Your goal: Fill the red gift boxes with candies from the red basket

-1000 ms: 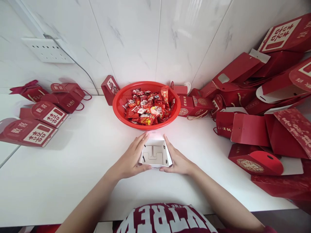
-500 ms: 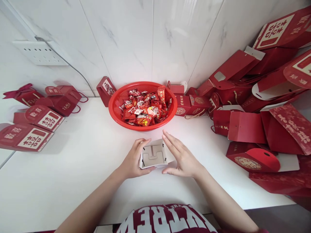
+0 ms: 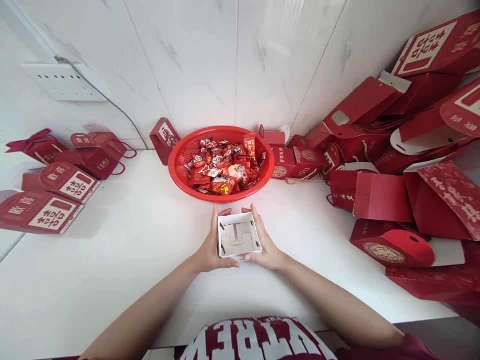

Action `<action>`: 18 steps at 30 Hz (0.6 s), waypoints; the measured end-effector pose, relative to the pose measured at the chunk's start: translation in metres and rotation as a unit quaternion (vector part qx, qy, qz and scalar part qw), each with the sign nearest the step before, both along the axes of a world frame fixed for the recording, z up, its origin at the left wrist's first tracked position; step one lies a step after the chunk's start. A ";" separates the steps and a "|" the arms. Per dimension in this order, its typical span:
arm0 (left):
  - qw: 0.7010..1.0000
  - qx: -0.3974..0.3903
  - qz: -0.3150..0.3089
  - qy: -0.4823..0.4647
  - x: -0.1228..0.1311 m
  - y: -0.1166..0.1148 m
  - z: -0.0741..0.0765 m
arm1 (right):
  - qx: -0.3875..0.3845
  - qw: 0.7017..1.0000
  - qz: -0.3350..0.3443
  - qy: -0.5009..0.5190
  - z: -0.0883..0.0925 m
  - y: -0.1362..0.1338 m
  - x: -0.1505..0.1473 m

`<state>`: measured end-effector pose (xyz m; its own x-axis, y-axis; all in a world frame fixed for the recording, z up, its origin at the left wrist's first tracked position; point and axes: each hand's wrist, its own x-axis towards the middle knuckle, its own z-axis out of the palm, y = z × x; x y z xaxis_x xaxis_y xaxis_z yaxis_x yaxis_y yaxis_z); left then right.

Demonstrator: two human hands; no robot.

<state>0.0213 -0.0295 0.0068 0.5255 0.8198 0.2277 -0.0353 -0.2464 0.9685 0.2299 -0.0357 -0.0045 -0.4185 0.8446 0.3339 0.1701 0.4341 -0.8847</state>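
Note:
A small open paper box [image 3: 239,236], white inside with a folded bottom, stands on the white table [image 3: 123,240] in front of me. My left hand [image 3: 210,247] wraps its left side, thumb at the near edge, fingers up the far corner. My right hand [image 3: 267,244] clasps its right side the same way. Just beyond the box sits a round red basket [image 3: 180,167] heaped with red-wrapped candies [image 3: 225,167].
Finished red gift boxes with handles lie at the left [image 3: 62,182]. A big heap of flat and half-folded red boxes [image 3: 393,165] fills the right side up to the tiled wall. A power strip [image 3: 62,80] with a cable hangs on the wall.
My right hand had lifted off the box with fingers spread half a second ago; now it is back on the box's right side. The left hand kept hold throughout.

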 end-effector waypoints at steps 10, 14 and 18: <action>1.000 -0.016 0.007 0.022 -0.001 0.010 0.009 | -0.009 0.998 -0.027 -0.053 -0.006 0.005 -0.003; 1.000 -0.019 0.012 0.017 -0.008 0.014 0.007 | 0.058 0.995 -0.012 -0.075 0.003 0.006 0.006; 1.000 -0.007 0.028 0.011 -0.015 0.017 0.009 | 0.136 0.984 -0.084 -0.076 0.038 0.007 0.023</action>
<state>0.0068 -0.0127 0.0159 0.4837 0.8508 0.2052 -0.0010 -0.2339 0.9723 0.2528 -0.0290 0.0330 -0.3424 0.7944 0.5017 0.3808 0.6055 -0.6989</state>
